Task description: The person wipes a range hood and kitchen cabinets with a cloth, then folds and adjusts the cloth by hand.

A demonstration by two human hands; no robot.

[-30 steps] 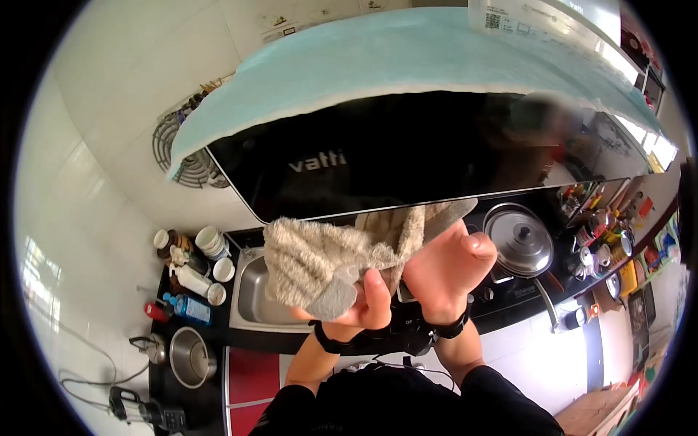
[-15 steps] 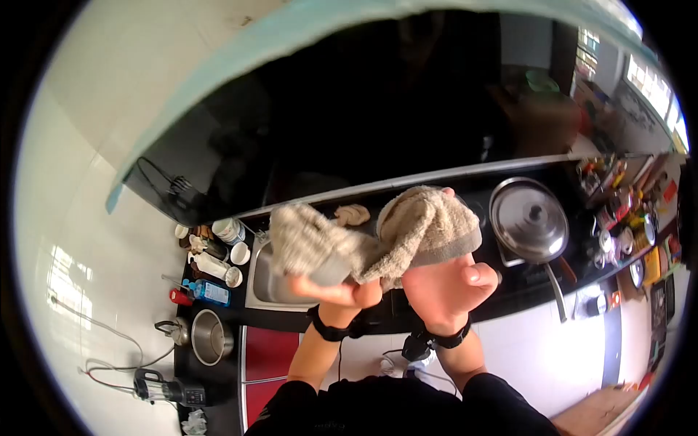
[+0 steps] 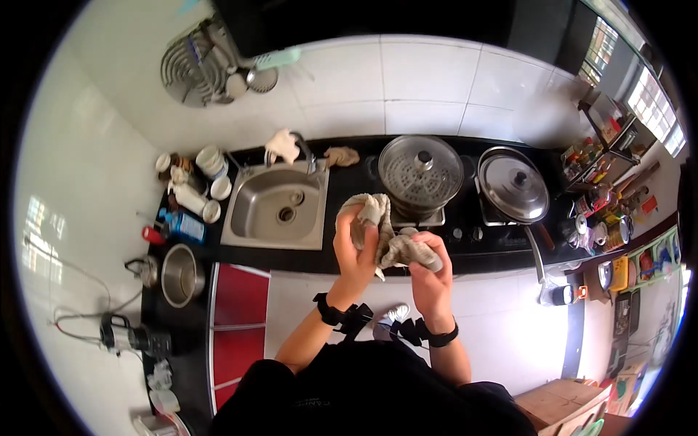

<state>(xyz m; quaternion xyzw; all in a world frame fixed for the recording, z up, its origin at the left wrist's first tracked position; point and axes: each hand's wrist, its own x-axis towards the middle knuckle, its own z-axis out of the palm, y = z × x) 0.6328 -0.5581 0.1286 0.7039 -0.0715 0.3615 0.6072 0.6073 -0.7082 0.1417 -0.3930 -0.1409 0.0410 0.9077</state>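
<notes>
A beige towelling cloth [image 3: 379, 231] with a grey hem is bunched between my two hands, in front of the counter edge. The fingers and thumb of my left hand [image 3: 354, 256] close around its left part. My right hand [image 3: 433, 285] pinches the right end, where the cloth is crumpled into a small bundle. Just beyond the cloth, a steamer pot with a glass lid [image 3: 422, 174] sits on the left burner. To the left is a steel sink [image 3: 247, 207] with a cloth draped over its tap.
A lidded frying pan [image 3: 513, 190] stands on the right burner, its handle [image 3: 536, 256] reaching past the counter edge. Bottles, cups and a steel pot [image 3: 182, 276] crowd the left counter. Condiments fill a rack [image 3: 592, 156] at the right. Utensils hang on the wall.
The view has tilted down, showing the sink and stove fully. The cloth, earlier draped over both hands, is now gathered between the fingers, with the hands closer together.
</notes>
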